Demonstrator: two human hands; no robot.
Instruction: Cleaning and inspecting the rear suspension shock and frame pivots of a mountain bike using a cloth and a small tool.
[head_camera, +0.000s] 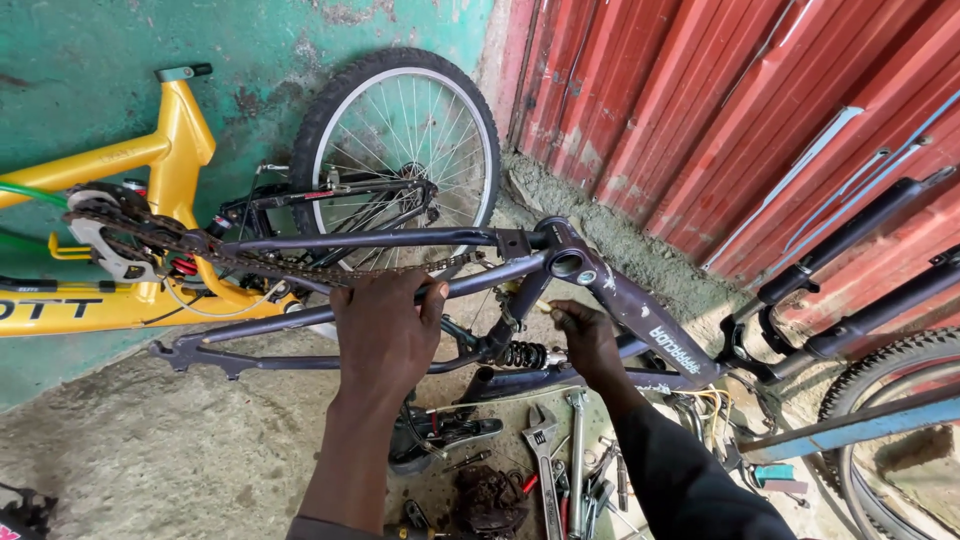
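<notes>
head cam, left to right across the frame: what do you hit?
Yellow bike frame → left hand on the dark purple frame's tube → spoked wheel by the green wall → coil spring shock → right hand → suspension fork → red corrugated wall.

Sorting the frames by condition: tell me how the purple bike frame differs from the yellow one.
The purple frame is bare, with no wheels on it, and the left hand grips its tube. The yellow frame leans on the green wall untouched, with chain and rear wheel fitted. Both have a rear suspension spring.
</notes>
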